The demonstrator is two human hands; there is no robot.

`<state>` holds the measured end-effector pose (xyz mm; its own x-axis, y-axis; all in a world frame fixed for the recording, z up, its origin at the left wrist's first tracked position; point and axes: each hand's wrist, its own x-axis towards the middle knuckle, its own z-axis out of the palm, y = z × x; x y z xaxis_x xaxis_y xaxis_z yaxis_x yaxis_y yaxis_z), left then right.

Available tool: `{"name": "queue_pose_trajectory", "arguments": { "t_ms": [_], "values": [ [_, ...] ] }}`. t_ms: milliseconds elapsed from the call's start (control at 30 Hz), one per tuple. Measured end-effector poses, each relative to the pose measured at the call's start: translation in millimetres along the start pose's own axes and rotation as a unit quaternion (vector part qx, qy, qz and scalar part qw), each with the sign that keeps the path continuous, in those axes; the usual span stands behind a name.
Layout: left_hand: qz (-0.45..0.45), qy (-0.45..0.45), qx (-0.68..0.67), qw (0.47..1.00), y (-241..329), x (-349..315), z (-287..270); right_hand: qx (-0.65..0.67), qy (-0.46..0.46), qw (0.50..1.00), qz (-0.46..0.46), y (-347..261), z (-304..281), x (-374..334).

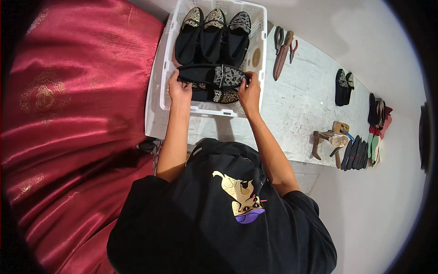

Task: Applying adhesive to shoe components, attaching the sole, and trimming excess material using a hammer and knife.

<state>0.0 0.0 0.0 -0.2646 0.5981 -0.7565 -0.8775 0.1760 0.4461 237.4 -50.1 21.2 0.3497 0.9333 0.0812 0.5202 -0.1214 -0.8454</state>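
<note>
A black slip-on shoe (pixel 196 73) with a silver-patterned band lies crosswise between my hands. My left hand (pixel 181 88) grips its heel end, thumb on top. At the toe end, my right hand (pixel 249 91) has its fingers closed on the edge. Just under it, another black shoe with a gold-patterned band (pixel 226 96) shows in part. Both are within the near part of a white plastic basket (pixel 263 27). Along the basket's far side, three black shoes stand side by side with toes pointing away: a left one (pixel 186 43), a middle one (pixel 212 45) and a right one (pixel 237 45).
On the pale table (pixel 301 91) to the right lie black-handled pliers (pixel 278 40), a brown knife-like tool (pixel 282 59) and red-handled pliers (pixel 294 50). Farther right are a shoe pair (pixel 343 89), a metal shoe anvil (pixel 323 137) and dark soles (pixel 353 153). Red shiny fabric (pixel 91 91) covers the left.
</note>
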Motion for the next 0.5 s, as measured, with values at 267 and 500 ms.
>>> {"name": "queue_pose_trajectory", "arguments": {
  "t_ms": [267, 500],
  "values": [
    [-0.009, 0.014, 0.072, 0.997, -1.4, 1.6, 8.4, -0.066, -0.017, 0.996, -0.062, 4.0, 1.3, 10.5],
    [-0.059, 0.024, 0.110, 0.992, 9.7, 6.9, 8.5, -0.087, -0.026, 0.993, -0.081, 1.9, -0.9, 10.2]
  ]
}}
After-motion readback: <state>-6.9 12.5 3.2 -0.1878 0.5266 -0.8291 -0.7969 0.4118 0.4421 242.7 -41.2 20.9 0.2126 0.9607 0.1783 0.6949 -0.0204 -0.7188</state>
